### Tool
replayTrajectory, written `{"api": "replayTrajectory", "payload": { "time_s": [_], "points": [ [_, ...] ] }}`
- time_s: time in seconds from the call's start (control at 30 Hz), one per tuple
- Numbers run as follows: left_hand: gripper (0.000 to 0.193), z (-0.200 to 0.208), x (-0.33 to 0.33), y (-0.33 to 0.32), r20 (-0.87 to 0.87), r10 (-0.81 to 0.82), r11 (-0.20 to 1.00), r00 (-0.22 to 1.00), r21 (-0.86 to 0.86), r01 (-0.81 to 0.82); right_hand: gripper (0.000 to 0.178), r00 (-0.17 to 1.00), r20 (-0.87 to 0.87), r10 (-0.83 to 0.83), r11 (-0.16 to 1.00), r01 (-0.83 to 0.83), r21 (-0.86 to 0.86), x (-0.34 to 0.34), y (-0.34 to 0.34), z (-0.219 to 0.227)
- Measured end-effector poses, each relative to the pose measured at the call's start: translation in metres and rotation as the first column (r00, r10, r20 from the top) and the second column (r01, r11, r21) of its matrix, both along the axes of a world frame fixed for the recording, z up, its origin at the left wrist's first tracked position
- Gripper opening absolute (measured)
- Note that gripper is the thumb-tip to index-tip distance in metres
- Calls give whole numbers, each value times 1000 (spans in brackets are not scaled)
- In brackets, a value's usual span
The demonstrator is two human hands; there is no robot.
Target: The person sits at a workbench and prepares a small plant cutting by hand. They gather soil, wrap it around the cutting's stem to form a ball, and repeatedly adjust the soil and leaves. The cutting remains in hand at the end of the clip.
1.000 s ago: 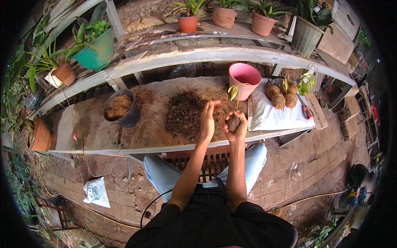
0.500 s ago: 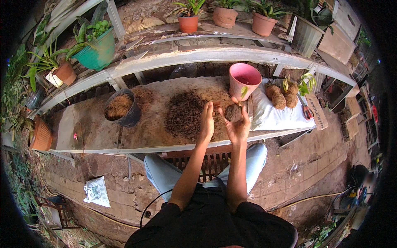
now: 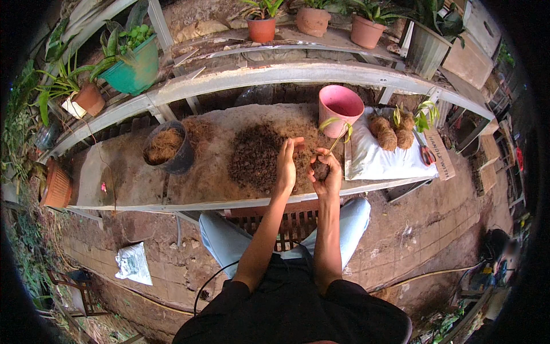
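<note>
A seedling with a dark root ball [image 3: 321, 169] sits in my right hand [image 3: 329, 182], its fingers curled round the soil. The thin stem and narrow leaves [image 3: 331, 122] rise from it, in front of the pink pot [image 3: 342, 103]. My left hand [image 3: 287, 166] is held upright with fingers stretched, a little left of the seedling and holding nothing. Beneath and beyond that hand, a heap of dark soil [image 3: 252, 157] is spread on the table [image 3: 212, 192].
A black pot of brown fibre [image 3: 166, 148] stands left of the soil. On the right, a white bag [image 3: 366, 163] carries several fibre-wrapped seedlings [image 3: 382, 133], with red-handled scissors [image 3: 427, 156] at its edge. Potted plants line the metal-edged shelf [image 3: 286, 74] behind.
The seedling has turned and lowered in my right hand, whose fingers have closed further round the root ball. Its leaves now lean to different sides. My left hand has barely moved.
</note>
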State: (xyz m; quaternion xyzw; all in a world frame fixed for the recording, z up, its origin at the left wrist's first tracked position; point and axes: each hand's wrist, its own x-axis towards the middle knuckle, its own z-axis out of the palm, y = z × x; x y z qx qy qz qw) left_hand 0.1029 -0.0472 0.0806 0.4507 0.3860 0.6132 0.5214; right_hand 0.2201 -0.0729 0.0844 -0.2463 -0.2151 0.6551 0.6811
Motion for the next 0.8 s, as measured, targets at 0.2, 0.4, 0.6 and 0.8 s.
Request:
{"api": "replayTrajectory", "payload": {
  "time_s": [0.2,0.4,0.6,0.8],
  "points": [
    [58,-1,-1,3,-34,-5,1000,999,9,5,16,992,-65,-110,993,107,-44,-8,0,7],
    [58,2,0,1,-44,-22,1000,999,5,22,16,993,30,-114,993,113,25,-4,2,3],
    [55,-1,0,2,-13,-42,999,999,25,42,12,985,160,-70,994,56,90,2,-3,0],
    [56,-2,0,3,15,-48,999,999,-13,48,24,985,-61,-160,983,165,78,-17,-7,29]
  ]
}}
